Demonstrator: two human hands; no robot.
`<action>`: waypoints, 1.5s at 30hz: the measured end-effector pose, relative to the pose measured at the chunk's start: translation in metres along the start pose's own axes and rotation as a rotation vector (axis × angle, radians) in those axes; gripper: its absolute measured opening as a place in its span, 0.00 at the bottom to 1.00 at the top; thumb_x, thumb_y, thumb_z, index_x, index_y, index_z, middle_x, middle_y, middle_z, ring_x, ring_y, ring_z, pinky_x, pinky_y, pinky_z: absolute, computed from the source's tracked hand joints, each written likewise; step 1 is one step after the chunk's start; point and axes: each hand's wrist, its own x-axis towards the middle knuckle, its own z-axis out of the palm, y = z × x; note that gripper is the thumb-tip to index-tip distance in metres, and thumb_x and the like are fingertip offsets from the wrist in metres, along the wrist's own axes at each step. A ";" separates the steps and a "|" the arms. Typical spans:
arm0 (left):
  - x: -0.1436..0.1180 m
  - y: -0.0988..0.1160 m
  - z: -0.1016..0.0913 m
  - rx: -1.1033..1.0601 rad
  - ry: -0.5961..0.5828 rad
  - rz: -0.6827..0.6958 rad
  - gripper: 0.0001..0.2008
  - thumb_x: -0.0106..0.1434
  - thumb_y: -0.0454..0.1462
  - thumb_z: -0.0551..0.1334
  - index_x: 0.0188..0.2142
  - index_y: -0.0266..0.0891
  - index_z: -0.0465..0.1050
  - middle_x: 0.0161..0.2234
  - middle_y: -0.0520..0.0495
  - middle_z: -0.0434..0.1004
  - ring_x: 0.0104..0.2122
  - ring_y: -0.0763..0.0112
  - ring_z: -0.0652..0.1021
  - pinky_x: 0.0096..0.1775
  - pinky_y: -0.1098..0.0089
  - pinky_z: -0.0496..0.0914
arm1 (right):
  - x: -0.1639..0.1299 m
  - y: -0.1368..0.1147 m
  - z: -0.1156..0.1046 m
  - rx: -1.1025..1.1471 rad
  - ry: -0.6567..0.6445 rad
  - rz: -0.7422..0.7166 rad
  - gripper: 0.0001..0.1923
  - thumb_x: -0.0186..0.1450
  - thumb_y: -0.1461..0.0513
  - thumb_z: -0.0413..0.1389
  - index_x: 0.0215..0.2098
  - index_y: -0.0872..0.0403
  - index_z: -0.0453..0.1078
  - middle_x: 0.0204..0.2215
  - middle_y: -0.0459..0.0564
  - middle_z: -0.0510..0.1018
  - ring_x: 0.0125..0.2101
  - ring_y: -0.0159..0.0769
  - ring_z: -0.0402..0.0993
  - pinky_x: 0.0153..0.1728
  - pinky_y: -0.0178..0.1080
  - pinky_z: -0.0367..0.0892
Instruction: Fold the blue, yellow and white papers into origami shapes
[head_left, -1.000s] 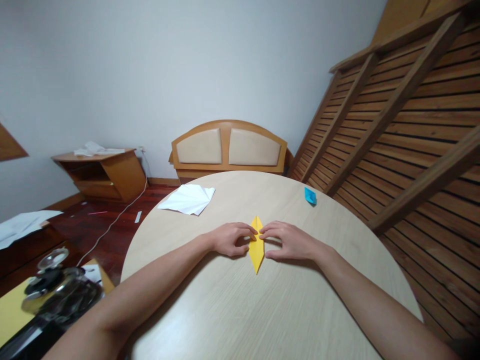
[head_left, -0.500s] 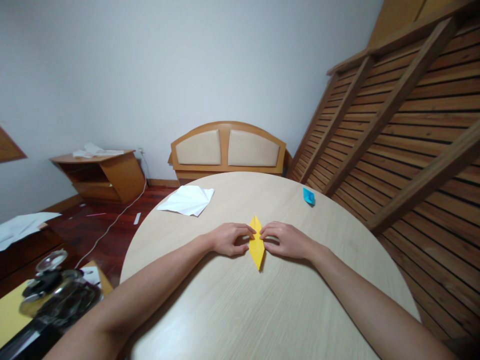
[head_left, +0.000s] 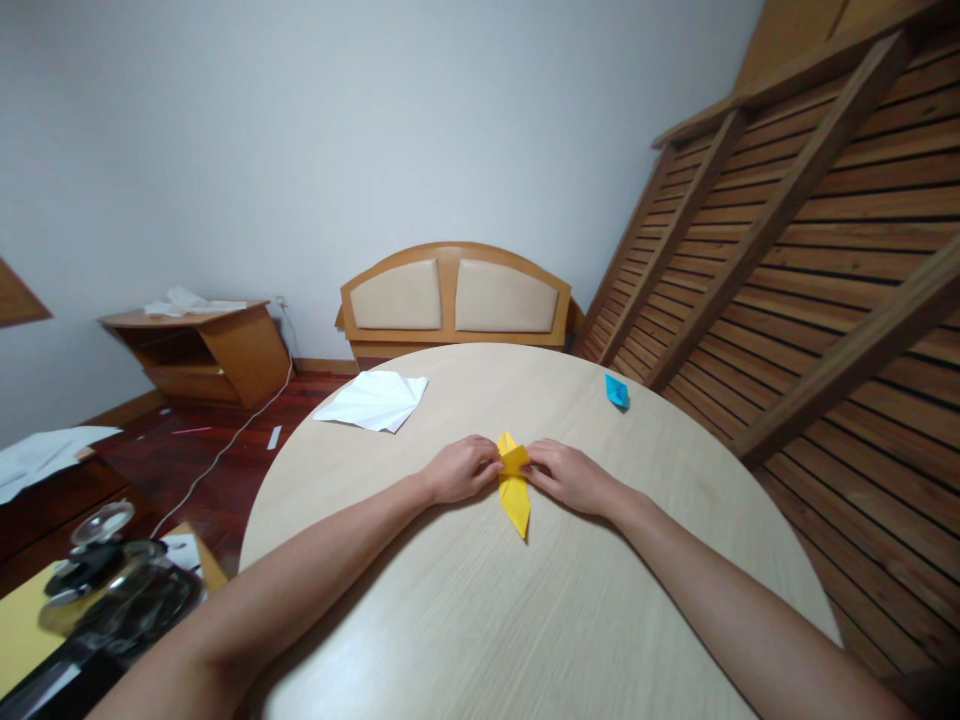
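Note:
A folded sheet of yellow origami paper [head_left: 514, 495] lies on the round table, long and pointed at its near end. Around its middle, a flap stands raised between my hands. My left hand [head_left: 461, 468] pinches the left edge with thumb and fingers. On the opposite side, my right hand [head_left: 568, 474] grips the right edge, its fingers closed. The fingertips cover parts of both edges. Farther back to the right sits a small folded blue paper piece [head_left: 617, 391].
A creased white sheet [head_left: 375, 400] lies at the back left of the round table [head_left: 420, 610]. Beyond stand a headboard [head_left: 454, 290] and, to the right, a leaning slatted wooden frame [head_left: 750, 250]. A glass pot [head_left: 127, 590] is at lower left.
The yellow paper lay nearly flat; now a flap at its middle is raised. Both hands have closed more tightly on its edges, and its near tip has shifted slightly right.

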 end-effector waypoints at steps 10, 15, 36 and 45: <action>0.004 0.002 0.011 -0.086 0.101 -0.264 0.06 0.64 0.38 0.61 0.35 0.38 0.73 0.40 0.42 0.77 0.46 0.59 0.75 0.50 0.63 0.70 | 0.009 0.011 0.020 0.066 0.151 0.104 0.13 0.72 0.59 0.50 0.32 0.53 0.71 0.33 0.52 0.77 0.40 0.42 0.72 0.46 0.43 0.66; 0.002 -0.001 0.013 -0.142 0.126 -0.269 0.17 0.63 0.37 0.62 0.51 0.38 0.67 0.44 0.43 0.77 0.45 0.61 0.77 0.48 0.63 0.71 | 0.010 0.013 0.025 0.135 0.234 0.183 0.05 0.69 0.61 0.55 0.39 0.52 0.72 0.40 0.53 0.79 0.44 0.43 0.75 0.48 0.45 0.68; -0.001 -0.001 0.010 0.094 0.079 -0.090 0.11 0.68 0.37 0.59 0.47 0.41 0.78 0.56 0.42 0.73 0.54 0.60 0.74 0.56 0.60 0.70 | 0.005 0.009 0.015 -0.076 0.210 -0.002 0.05 0.67 0.62 0.59 0.40 0.50 0.76 0.42 0.52 0.78 0.46 0.42 0.73 0.49 0.46 0.69; -0.003 -0.003 0.004 0.055 0.014 -0.021 0.14 0.68 0.37 0.57 0.50 0.40 0.76 0.53 0.44 0.78 0.53 0.64 0.76 0.56 0.65 0.70 | 0.004 0.013 0.010 -0.157 0.120 -0.109 0.07 0.69 0.61 0.57 0.42 0.50 0.77 0.40 0.50 0.82 0.47 0.42 0.74 0.50 0.44 0.66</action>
